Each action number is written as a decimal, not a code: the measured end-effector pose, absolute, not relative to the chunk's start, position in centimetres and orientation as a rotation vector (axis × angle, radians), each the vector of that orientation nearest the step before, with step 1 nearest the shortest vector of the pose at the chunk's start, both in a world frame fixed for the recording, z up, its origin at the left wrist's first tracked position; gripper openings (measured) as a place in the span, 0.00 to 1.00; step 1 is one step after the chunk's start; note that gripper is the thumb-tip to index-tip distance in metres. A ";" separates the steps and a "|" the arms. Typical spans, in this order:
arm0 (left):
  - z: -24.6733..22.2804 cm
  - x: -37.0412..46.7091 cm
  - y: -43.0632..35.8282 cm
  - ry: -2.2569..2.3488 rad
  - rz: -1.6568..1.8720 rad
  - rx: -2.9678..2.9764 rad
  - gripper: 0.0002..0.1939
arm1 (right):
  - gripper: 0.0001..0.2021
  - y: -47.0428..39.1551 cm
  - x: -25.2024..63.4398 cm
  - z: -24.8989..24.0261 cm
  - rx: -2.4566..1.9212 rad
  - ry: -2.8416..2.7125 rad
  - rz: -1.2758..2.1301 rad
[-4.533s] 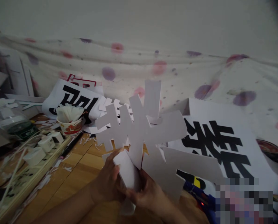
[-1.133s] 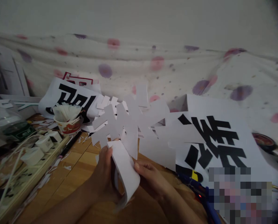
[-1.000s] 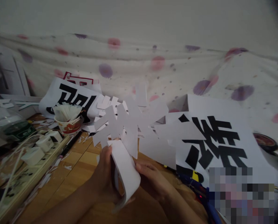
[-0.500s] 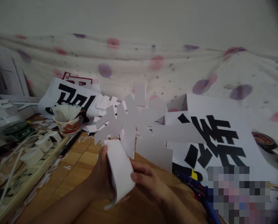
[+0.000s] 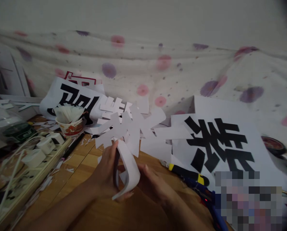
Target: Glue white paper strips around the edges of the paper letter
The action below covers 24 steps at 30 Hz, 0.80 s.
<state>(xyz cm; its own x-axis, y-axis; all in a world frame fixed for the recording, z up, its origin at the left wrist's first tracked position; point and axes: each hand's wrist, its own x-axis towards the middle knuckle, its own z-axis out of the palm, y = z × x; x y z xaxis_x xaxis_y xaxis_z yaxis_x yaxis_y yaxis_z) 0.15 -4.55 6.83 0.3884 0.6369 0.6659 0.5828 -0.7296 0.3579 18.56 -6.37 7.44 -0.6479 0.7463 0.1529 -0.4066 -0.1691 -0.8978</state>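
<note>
Against left hand [image 5: 106, 175]: curved white strip [image 5: 131, 167].

Dim light; grey wall [image 5: 143, 17] above spotted cloth [image 5: 186, 78]; wooden tabletop [image 5: 79, 165].

Above the worktop [image 5: 80, 170], the left hand [image 5: 106, 173] grips a curled white strip [image 5: 131, 165], the right hand [image 5: 155, 186] close beside its bend; a cutter [image 5: 188, 173] lies towards the right edge.

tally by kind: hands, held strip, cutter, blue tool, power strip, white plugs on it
Hands (left hand, right hand): 2
Curved white strip: 1
Black-yellow cutter: 1
Blue tool: 1
Power strip: 1
White plugs: 3
Total: 9
</note>
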 end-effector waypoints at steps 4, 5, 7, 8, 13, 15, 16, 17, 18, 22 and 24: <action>7.0 -0.2 -4.3 1.114 1.118 2.557 0.67 | 0.28 -5.5 19.3 6.5 -0.469 -1.364 1.947; 6.9 -0.2 -4.3 1.126 1.092 2.550 0.67 | 0.29 -5.2 19.6 6.3 -0.472 -1.392 1.983; 6.7 -0.2 -4.3 1.146 1.035 2.527 0.67 | 0.30 -4.5 20.0 5.8 -0.480 -1.436 2.028; 6.7 -0.1 -4.3 1.150 1.008 2.514 0.66 | 0.29 -4.2 20.2 5.5 -0.494 -1.441 2.025; 6.3 0.0 -4.1 1.119 1.017 2.472 0.68 | 0.20 -3.8 20.0 4.5 -0.607 -1.354 1.947; 6.2 -0.1 -4.0 1.100 1.030 2.465 0.68 | 0.18 -4.0 19.7 4.4 -0.624 -1.329 1.937; 6.1 -0.1 -4.0 1.092 1.030 2.458 0.68 | 0.18 -4.1 19.6 4.5 -0.630 -1.320 1.930; 6.1 -0.1 -3.9 1.085 1.034 2.450 0.68 | 0.17 -4.3 19.5 4.5 -0.635 -1.313 1.924; 6.2 -0.1 -3.9 1.078 1.037 2.449 0.68 | 0.17 -4.4 19.5 4.6 -0.636 -1.310 1.917; 6.5 -0.1 -3.9 1.084 1.051 2.496 0.69 | 0.13 -4.5 19.5 4.8 -0.614 -1.315 1.884; 6.7 -0.1 -3.9 1.098 1.029 2.510 0.70 | 0.13 -4.4 19.5 4.6 -0.614 -1.329 1.885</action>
